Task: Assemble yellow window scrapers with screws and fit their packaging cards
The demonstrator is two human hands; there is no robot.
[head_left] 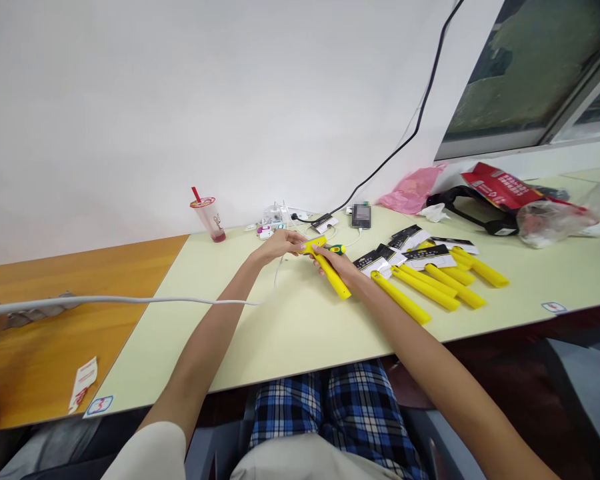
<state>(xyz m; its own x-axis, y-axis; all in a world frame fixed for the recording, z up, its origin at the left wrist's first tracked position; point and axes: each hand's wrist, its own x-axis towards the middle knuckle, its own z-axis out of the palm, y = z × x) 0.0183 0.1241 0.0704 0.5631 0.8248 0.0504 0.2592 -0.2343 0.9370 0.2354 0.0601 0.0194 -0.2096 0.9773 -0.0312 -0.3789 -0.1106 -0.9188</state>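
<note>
A yellow T-shaped scraper [337, 281] is held just above the table, its handle slanting down toward the right. My left hand [283, 244] is closed, its fingers pinching the left end of the scraper's head. My right hand [336, 264] is closed around the top of the handle, close under the head. A green-and-yellow screwdriver handle [337, 249] sticks out to the right of that hand; its shaft is hidden. To the right lie several yellow handles [403, 298] with black-and-white cards [429, 257] at their far ends.
A cup with a red straw [214, 223] stands by the wall. Behind my hands are a power strip [275, 215], cables and a small device with a screen [361, 216]. Pink plastic [413, 190] and a red package [503, 187] lie back right. A white cable [130, 300] crosses the left foreground.
</note>
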